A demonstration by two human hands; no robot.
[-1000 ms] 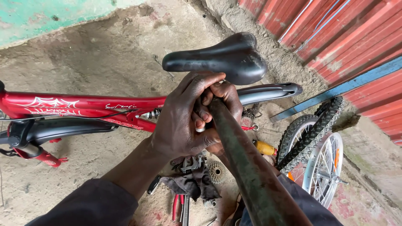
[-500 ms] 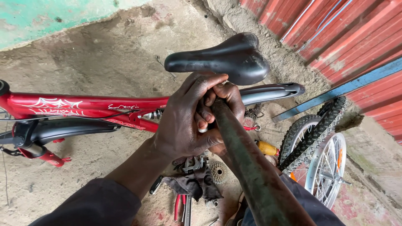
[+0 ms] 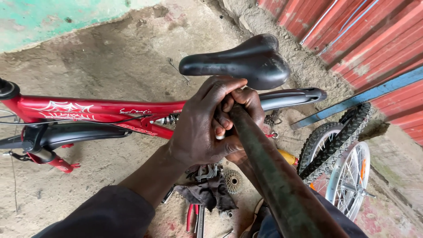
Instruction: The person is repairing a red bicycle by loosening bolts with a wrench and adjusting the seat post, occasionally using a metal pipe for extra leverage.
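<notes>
Head view: left hand [image 3: 200,125] and right hand [image 3: 246,105] clench together around a long dark pipe [image 3: 269,176] beneath the black saddle [image 3: 246,61]; greasy grip could slip, pinching fingers.

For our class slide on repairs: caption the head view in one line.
Both hands, left and right, grip a pipe under a red bike's saddle.

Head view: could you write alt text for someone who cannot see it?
Two hands, left hand over right hand, grip a dark pipe just under a red bicycle's black saddle. Tools and a sprocket lie on the dirt floor below.
</notes>
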